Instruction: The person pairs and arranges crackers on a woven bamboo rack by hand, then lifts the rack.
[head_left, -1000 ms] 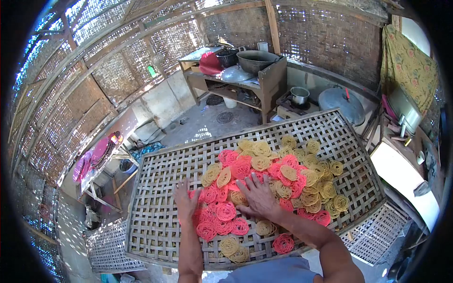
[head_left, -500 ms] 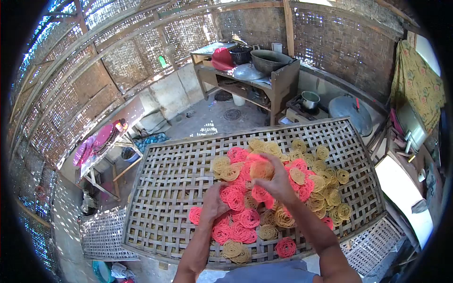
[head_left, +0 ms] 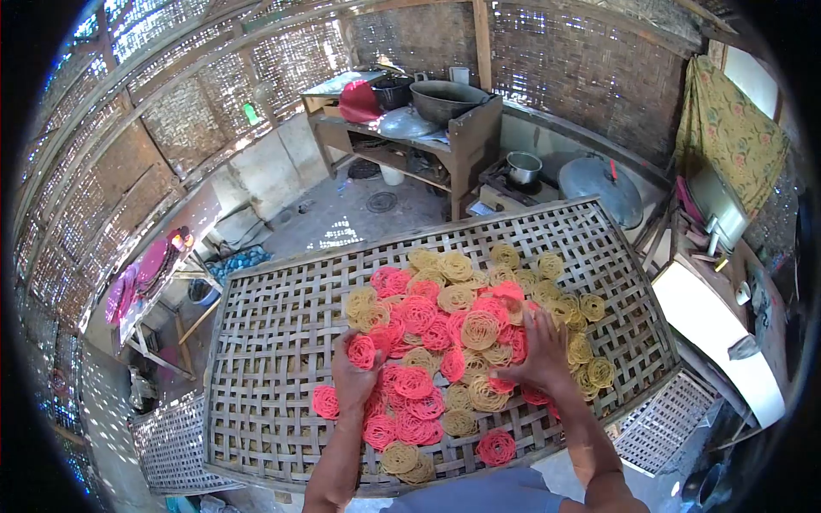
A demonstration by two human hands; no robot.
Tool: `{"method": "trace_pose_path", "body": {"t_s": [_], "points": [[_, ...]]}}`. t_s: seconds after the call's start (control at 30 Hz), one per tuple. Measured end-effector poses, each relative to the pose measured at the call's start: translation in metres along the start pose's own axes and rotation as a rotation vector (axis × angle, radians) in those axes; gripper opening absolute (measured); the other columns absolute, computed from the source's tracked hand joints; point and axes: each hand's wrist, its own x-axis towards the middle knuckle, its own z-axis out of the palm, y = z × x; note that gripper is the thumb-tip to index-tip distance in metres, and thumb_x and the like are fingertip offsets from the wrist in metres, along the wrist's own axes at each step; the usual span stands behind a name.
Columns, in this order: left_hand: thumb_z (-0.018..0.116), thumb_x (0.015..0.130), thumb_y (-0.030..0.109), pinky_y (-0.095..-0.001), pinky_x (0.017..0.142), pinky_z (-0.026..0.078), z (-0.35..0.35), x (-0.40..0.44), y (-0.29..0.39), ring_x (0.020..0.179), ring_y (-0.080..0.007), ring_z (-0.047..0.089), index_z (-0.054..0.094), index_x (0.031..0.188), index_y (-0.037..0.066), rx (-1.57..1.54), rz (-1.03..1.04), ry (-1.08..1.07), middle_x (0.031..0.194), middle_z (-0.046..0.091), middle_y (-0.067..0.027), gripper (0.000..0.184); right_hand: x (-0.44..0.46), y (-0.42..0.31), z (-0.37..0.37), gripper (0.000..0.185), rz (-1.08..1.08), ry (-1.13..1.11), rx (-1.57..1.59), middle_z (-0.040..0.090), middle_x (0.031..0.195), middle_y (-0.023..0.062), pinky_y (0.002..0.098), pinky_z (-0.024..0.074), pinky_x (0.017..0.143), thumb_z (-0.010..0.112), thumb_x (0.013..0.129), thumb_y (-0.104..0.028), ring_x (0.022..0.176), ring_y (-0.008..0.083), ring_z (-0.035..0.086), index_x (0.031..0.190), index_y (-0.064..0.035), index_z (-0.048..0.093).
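Curled at the left of the pile, the left hand (head_left: 353,376) has a pink coil (head_left: 361,351) between thumb and fingers; whether it grips firmly I cannot tell. At the pile's right, the right hand (head_left: 540,359) is spread, thumb well apart from the fingers, over the coils there.

Pink coils (head_left: 418,315) and tan coils (head_left: 481,330) lie loosely heaped on the rack (head_left: 265,342), pink mostly to the left and middle, tan along the far edge and thickly on the right. Single pink ones lie apart at the left and near the front edge.

The rack is an open lattice of flat woven strips in a wooden frame, its gaps showing between the coils. Lower down, more lattice shows to the left and right.

Beyond is a grey floor (head_left: 342,205) flecked with sunlight. A wooden bench (head_left: 475,141) carries a wide dark pot (head_left: 440,107) and a red item (head_left: 359,103). Beside it, a saucepan (head_left: 522,171) sits on a stove (head_left: 500,193), near a large round lid (head_left: 599,190). Flowered cloth (head_left: 735,128) hangs at right. Light pierces the woven walls (head_left: 590,85); at left, a table (head_left: 141,301) bears pink things.
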Motion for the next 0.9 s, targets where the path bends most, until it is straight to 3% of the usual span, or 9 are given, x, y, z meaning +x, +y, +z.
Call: {"method": "trace_pose_path", "body": {"t_s": [0.1, 0.33, 0.47, 0.5, 0.63, 0.7, 0.77, 0.87, 0.9], "points": [[0.095, 0.065, 0.033, -0.0425, 0.111, 0.042, 0.004, 0.002, 0.004, 0.130, -0.0338, 0.054, 0.042, 0.148, 0.001, 0.076, -0.001, -0.140, 0.140, 0.056, -0.0218, 0.104, 0.003, -0.001, 0.025, 0.145, -0.084, 0.002, -0.042, 0.026, 0.160, 0.0263, 0.0668, 0.0125, 0.119, 0.070, 0.050, -0.093, 0.152, 0.0430, 0.018, 0.158, -0.0055, 0.027], [0.097, 0.055, 0.045, -0.0462, 0.117, 0.036, 0.012, -0.005, 0.025, 0.140, -0.0381, 0.044, 0.038, 0.151, 0.000, 0.080, 0.186, -0.300, 0.151, 0.046, -0.0227, 0.121, 0.012, -0.077, 0.037, 0.122, -0.244, 0.135, 0.059, 0.047, 0.140, 0.0228, 0.0611, 0.0368, 0.103, 0.070, 0.066, -0.079, 0.130, 0.0405, 0.046, 0.157, -0.0076, 0.031], [0.095, 0.063, 0.037, -0.0446, 0.115, 0.038, 0.014, -0.009, 0.033, 0.137, -0.0352, 0.048, 0.043, 0.147, 0.000, -0.056, 0.215, -0.234, 0.145, 0.051, -0.0203, 0.106, 0.025, -0.102, 0.042, 0.104, -0.264, 0.208, 0.256, 0.055, 0.133, 0.0164, 0.0589, 0.0438, 0.097, 0.080, 0.070, -0.045, 0.120, 0.0347, 0.057, 0.158, -0.0151, 0.032], [0.088, 0.075, 0.029, -0.0432, 0.111, 0.041, 0.017, -0.011, 0.032, 0.127, -0.0331, 0.055, 0.052, 0.139, 0.000, -0.034, 0.277, -0.193, 0.136, 0.058, -0.0185, 0.079, 0.022, -0.110, 0.028, 0.088, -0.268, 0.170, 0.304, 0.060, 0.127, 0.0129, 0.0537, 0.0468, 0.096, 0.077, 0.069, -0.025, 0.113, 0.0317, 0.062, 0.151, -0.0179, 0.044], [0.073, 0.087, 0.019, -0.0394, 0.100, 0.046, 0.019, -0.014, 0.019, 0.108, -0.0289, 0.062, 0.061, 0.123, 0.001, -0.135, 0.270, -0.141, 0.115, 0.064, -0.0140, 0.042, 0.033, -0.116, 0.031, 0.051, -0.402, 0.317, 0.652, 0.068, 0.115, 0.0118, 0.0394, 0.0540, 0.091, 0.072, 0.075, -0.010, 0.104, 0.0327, 0.067, 0.125, -0.0105, 0.067], [0.072, 0.086, 0.017, -0.0388, 0.100, 0.045, 0.022, -0.019, 0.002, 0.108, -0.0273, 0.061, 0.061, 0.122, 0.000, -0.279, 0.115, -0.099, 0.114, 0.064, -0.0133, 0.041, 0.031, -0.116, 0.011, 0.045, -0.379, 0.340, 0.804, 0.069, 0.115, 0.0127, 0.0404, 0.0549, 0.090, 0.070, 0.080, -0.009, 0.103, 0.0334, 0.067, 0.125, -0.0096, 0.067], [0.069, 0.085, 0.010, -0.0382, 0.102, 0.044, 0.018, -0.019, 0.002, 0.111, -0.0251, 0.059, 0.060, 0.124, 0.000, -0.166, 0.224, 0.015, 0.116, 0.063, -0.0124, 0.041, 0.033, -0.117, -0.018, 0.040, -0.361, 0.326, 0.973, 0.068, 0.120, 0.0138, 0.0397, 0.0545, 0.094, 0.072, 0.089, -0.014, 0.110, 0.0314, 0.067, 0.128, -0.0084, 0.064], [0.072, 0.084, 0.008, -0.0376, 0.104, 0.042, 0.019, -0.019, 0.015, 0.114, -0.0248, 0.057, 0.058, 0.125, 0.000, -0.286, 0.072, 0.013, 0.119, 0.062, -0.0126, 0.044, 0.034, -0.103, -0.052, 0.050, -0.420, 0.428, 0.850, 0.063, 0.131, 0.0157, 0.0389, 0.0512, 0.102, 0.078, 0.087, -0.023, 0.123, 0.0290, 0.062, 0.132, -0.0079, 0.061], [0.081, 0.080, 0.013, -0.0380, 0.105, 0.042, 0.016, -0.016, 0.018, 0.118, -0.0256, 0.055, 0.055, 0.132, 0.000, -0.157, 0.139, -0.030, 0.125, 0.059, -0.0136, 0.059, 0.036, -0.087, -0.056, 0.069, -0.441, 0.351, 0.744, 0.051, 0.147, 0.0164, 0.0393, 0.0453, 0.110, 0.080, 0.085, -0.040, 0.134, 0.0322, 0.052, 0.140, -0.0087, 0.054]]}}
